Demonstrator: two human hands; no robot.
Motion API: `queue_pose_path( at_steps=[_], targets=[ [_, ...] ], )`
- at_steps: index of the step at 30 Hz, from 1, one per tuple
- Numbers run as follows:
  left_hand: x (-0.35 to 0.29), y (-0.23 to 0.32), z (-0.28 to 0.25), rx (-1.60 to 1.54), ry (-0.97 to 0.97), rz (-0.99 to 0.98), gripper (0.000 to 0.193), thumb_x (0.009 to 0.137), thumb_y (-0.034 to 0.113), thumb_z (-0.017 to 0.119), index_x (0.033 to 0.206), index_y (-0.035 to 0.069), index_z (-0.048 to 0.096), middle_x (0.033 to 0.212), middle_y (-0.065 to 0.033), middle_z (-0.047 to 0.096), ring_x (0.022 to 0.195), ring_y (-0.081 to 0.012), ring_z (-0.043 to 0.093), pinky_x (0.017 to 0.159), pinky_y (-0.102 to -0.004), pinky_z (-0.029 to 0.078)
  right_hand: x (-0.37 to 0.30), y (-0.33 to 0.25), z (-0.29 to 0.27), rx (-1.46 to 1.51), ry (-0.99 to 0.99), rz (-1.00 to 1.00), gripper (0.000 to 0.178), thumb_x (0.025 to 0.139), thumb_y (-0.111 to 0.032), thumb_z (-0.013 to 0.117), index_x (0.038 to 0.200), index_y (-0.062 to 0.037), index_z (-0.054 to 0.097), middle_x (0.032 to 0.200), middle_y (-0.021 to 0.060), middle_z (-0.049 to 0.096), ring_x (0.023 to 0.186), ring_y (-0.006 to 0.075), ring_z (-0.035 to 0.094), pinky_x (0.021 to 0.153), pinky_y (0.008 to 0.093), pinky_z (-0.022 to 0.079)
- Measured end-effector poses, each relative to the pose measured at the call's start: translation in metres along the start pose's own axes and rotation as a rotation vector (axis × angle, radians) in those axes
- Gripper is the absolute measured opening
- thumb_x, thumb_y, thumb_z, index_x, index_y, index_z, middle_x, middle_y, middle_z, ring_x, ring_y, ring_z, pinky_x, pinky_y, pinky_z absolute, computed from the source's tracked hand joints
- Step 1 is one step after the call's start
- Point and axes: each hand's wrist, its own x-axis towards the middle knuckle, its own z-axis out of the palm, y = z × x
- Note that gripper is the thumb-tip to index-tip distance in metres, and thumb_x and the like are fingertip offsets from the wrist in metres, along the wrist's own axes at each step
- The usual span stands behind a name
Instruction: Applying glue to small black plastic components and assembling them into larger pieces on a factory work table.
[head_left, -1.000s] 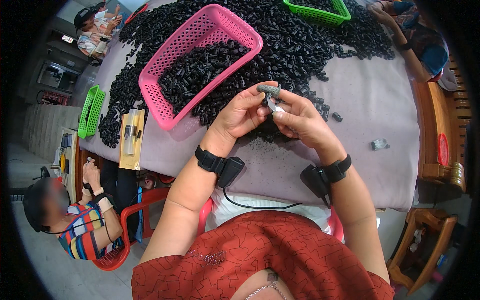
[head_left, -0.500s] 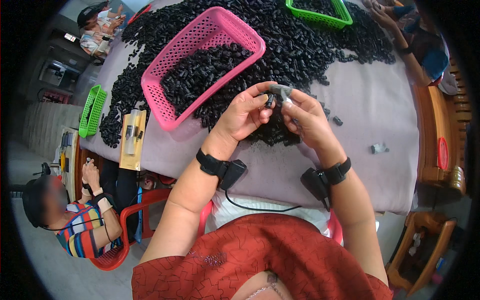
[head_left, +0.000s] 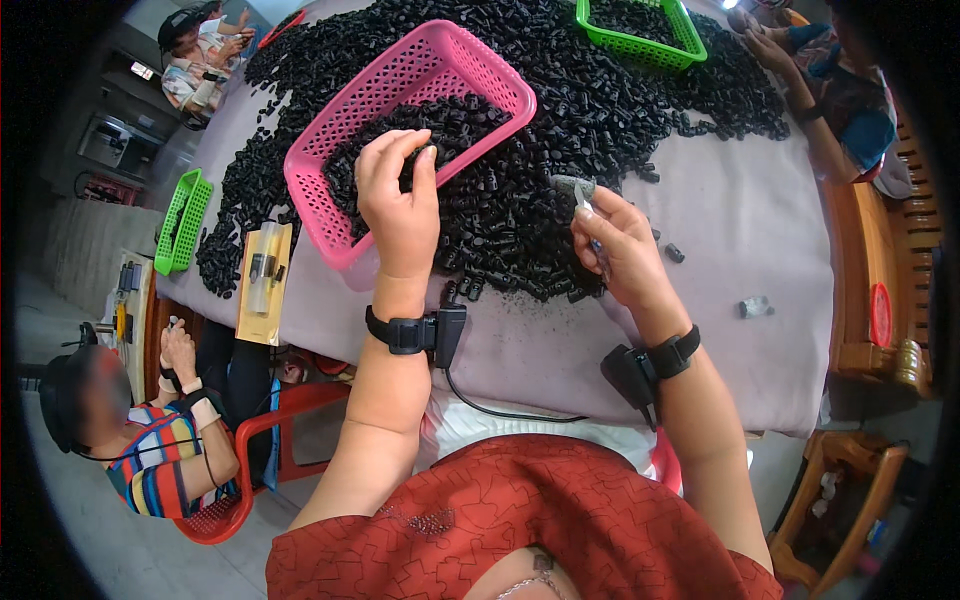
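My left hand [head_left: 400, 200] hovers over the near side of a pink perforated basket [head_left: 465, 40], its fingers curled and thumb close to the index finger. A dark spot shows between the fingertips, but whether it is a held part or the parts behind is unclear. Inside the basket lie many small black cylindrical parts [head_left: 475, 115]. Over the near edge of the loose heap [head_left: 500, 240], my right hand [head_left: 620, 245] is closed on a small hand tool [head_left: 573, 187] with a rough grey head set across a pale neck. The palm hides part of its handle.
Green baskets stand at the far side [head_left: 650, 45] and left edge [head_left: 184, 222] of the cloth-covered table [head_left: 730, 220]. A clear tube [head_left: 262, 270] rests on yellowish card. A whitish scrap [head_left: 756, 307] lies right. Co-workers sit left [head_left: 170, 440], far left [head_left: 205, 60] and far right [head_left: 840, 90].
My left hand has parted from the right, carrying left from the heap to the pink basket; it pinched a small black part before. My right hand stays nearly in place with the tool.
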Motion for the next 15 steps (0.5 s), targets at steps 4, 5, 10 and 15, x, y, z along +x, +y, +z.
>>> queue_pose_path(
  at_steps=[4,5,10,15],
  targets=[
    [-0.006,0.037,0.003,-0.452,-0.181,-0.167,0.014,0.082,0.001,0.067,0.096,0.003,0.067,0.089,-0.0084,0.063,0.071,-0.016,0.06,0.063,-0.0253,0.048,-0.002,-0.003,0.001,-0.013,0.004,0.004,0.01,0.095,-0.015,0.057,0.093,-0.0053,0.056,0.07,-0.0018,0.054,0.053,0.0033,0.047,0.042,0.0172,0.031],
    [-0.01,0.039,0.006,-0.581,-0.306,-0.227,0.015,0.081,0.002,0.068,0.096,0.002,0.067,0.087,-0.0082,0.062,0.067,-0.015,0.059,0.06,-0.0247,0.047,-0.002,-0.003,0.001,-0.009,0.012,0.005,0.01,0.095,-0.015,0.057,0.094,-0.0051,0.056,0.07,-0.0019,0.054,0.053,0.0032,0.047,0.043,0.017,0.031],
    [-0.024,0.035,0.011,-0.447,-0.948,-0.241,0.023,0.076,0.01,0.074,0.096,0.001,0.066,0.081,-0.007,0.058,0.067,-0.0163,0.056,0.061,-0.0281,0.046,-0.003,-0.001,-0.002,-0.037,-0.001,0.005,0.02,0.094,-0.015,0.057,0.109,-0.0019,0.056,0.075,-0.0006,0.054,0.057,0.0037,0.048,0.045,0.0156,0.035],
    [-0.03,0.038,0.02,-0.403,-0.952,-0.166,0.026,0.075,0.009,0.075,0.097,-0.001,0.064,0.085,-0.0075,0.058,0.071,-0.0172,0.057,0.064,-0.028,0.046,-0.003,0.0,0.001,-0.018,0.014,-0.003,0.019,0.094,-0.014,0.057,0.107,-0.0009,0.059,0.07,-0.0022,0.054,0.052,0.0033,0.046,0.043,0.0171,0.031]
  ],
)
